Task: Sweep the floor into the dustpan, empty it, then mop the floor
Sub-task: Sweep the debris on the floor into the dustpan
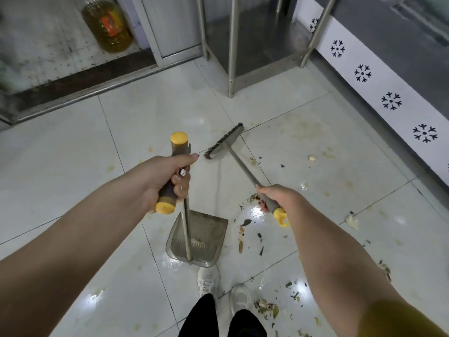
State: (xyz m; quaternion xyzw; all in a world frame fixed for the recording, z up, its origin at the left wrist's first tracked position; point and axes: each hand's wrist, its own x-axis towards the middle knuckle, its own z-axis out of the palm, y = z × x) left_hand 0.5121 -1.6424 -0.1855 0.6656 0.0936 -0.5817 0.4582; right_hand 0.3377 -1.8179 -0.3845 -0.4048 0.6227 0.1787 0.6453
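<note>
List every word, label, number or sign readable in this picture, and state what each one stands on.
No text here can be read.
Oil bottle: orange label, too blurred to read.
Dustpan: raised marks on its floor, too blurred to tell whether they are letters.
White strip along the wall: dark snowflake-like patterns only, no words or numbers.

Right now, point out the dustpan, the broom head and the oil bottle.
dustpan (209,235): head view, on the bare metal pan floor.
broom head (224,140): head view, on the middle of the bristle block.
oil bottle (110,25): head view, on its orange label.
</note>
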